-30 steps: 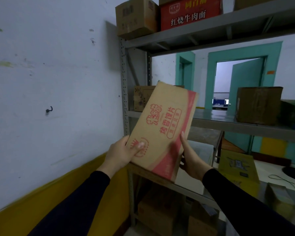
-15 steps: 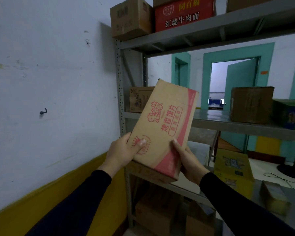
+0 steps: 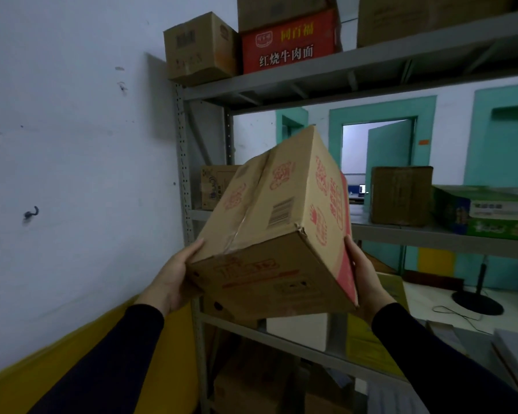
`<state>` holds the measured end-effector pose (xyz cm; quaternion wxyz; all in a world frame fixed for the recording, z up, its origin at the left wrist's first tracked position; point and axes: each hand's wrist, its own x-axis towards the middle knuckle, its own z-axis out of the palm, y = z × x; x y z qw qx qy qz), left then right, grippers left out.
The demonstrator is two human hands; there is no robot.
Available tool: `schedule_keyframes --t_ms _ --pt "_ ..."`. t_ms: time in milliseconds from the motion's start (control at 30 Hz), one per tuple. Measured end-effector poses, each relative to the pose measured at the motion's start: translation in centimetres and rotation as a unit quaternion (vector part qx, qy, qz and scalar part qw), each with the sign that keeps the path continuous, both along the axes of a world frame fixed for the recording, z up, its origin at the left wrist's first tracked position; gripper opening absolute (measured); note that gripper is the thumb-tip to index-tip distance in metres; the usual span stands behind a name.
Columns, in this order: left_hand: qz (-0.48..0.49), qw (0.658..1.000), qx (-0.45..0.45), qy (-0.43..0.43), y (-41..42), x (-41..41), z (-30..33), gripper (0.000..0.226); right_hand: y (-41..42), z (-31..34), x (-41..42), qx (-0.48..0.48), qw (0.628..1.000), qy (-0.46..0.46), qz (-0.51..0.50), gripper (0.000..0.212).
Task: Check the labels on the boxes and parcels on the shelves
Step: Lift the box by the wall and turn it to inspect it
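Cardboard box (image 3: pixel 277 231): tilted between both hands, long axis running up and away; left hand (image 3: pixel 174 276) and right hand (image 3: pixel 364 276) press flat-fingered against opposite sides, equally near.

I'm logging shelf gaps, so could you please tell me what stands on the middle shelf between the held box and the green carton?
In the head view, one plain brown box stands there.

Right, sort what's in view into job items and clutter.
Job: tilted carton held between left hand and right hand; red box; brown box; green box.
Lying about: wall hook; black stand; open door.
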<state>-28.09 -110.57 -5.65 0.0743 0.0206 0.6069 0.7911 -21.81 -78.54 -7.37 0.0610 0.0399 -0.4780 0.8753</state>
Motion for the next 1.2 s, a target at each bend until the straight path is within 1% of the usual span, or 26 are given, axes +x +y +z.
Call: schedule_keyframes --t_ms 67,100,133,167,200,233,267,300,333,367,400,467,500,533,600,700,800,900,1000,1133,1200 --pt "-0.017 0.999 0.048 0.01 1.0 -0.2 -0.1 0.05 1.1 0.2 0.0 0.017 1.0 -0.008 -0.018 0.053" --pt "-0.023 0.998 0.061 0.02 1.6 -0.3 0.1 0.048 1.7 0.5 0.0 0.043 0.998 -0.018 -0.041 0.053" --pt "-0.023 0.998 0.063 0.02 2.1 -0.3 0.3 0.046 2.4 0.8 0.0 0.089 0.993 -0.017 -0.075 0.053" --pt "-0.019 0.998 0.058 0.019 2.7 -0.5 0.4 0.045 3.1 1.2 0.0 0.15 0.979 -0.009 -0.134 0.054" --pt "-0.017 0.998 0.05 0.021 3.3 -0.7 0.6 0.044 3.6 1.7 0.1 0.226 0.951 0.001 -0.211 0.053" --pt "-0.011 0.999 0.043 0.023 3.8 -0.9 0.7 0.044 3.9 2.2 0.3 0.292 0.914 0.023 -0.28 0.048" --pt "-0.011 0.999 0.047 0.023 4.7 -1.0 0.8 0.044 4.5 2.7 0.5 0.338 0.883 0.053 -0.32 0.036" --pt "-0.009 0.999 0.045 0.023 5.2 -1.3 0.7 0.046 4.8 3.0 0.6 0.364 0.868 0.077 -0.328 0.024" --pt "-0.008 0.999 0.044 0.022 6.1 -1.6 0.7 0.046 5.2 3.3 0.8 0.382 0.861 0.09 -0.325 0.017" --pt "-0.005 0.999 0.039 0.026 6.7 -1.6 0.8 0.045 5.5 3.5 1.1 0.385 0.864 0.092 -0.31 0.017" --pt "-0.005 0.999 0.038 0.034 7.6 -1.3 1.1 0.042 6.0 3.6 1.4 0.374 0.879 0.087 -0.284 0.024" --pt "-0.005 0.998 0.038 0.051 9.0 -1.2 1.6 0.035 7.0 3.3 1.5 0.343 0.914 0.085 -0.2 0.045" --pt "-0.006 0.997 0.036 0.065 9.9 -1.5 1.9 0.034 7.6 3.2 1.4 0.337 0.923 0.093 -0.16 0.052" --pt "-0.004 0.996 0.034 0.077 10.5 -1.7 2.3 0.035 7.8 3.2 1.4 0.33 0.929 0.103 -0.13 0.053" --pt "-0.002 0.994 0.021 0.105 11.9 -2.5 3.0 0.037 8.4 3.3 1.0 0.296 0.944 0.104 -0.098 0.048" --pt "-0.011 0.991 0.012 0.132 13.8 -3.7 4.4 0.037 9.4 3.7 0.0 0.241 0.96 0.103 -0.095 0.043" --pt "-0.032 0.988 0.007 0.151 15.3 -6.0 6.1 0.039 10.7 4.8 -2.7 0.192 0.972 0.094 -0.098 0.052" --pt "-0.048 0.985 0.0 0.163 16.8 -9.3 8.0 0.036 11.4 5.9 -6.2 0.165 0.977 0.084 -0.109 0.061" --pt "-0.063 0.985 -0.004 0.162 18.1 -13.1 10.3 0.036 11.4 7.6 -9.2 0.151 0.975 0.065 -0.148 0.059" --pt "-0.11 0.979 -0.009 0.171 19.8 -18.8 12.7 0.037 11.9 9.8 -13.7 0.129 0.972 0.037 -0.191 0.069" --pt "-0.14 0.973 -0.023 0.18 20.3 -22.2 13.7 0.035 12.1 10.6 -16.8 0.123 0.964 0.021 -0.233 0.072"
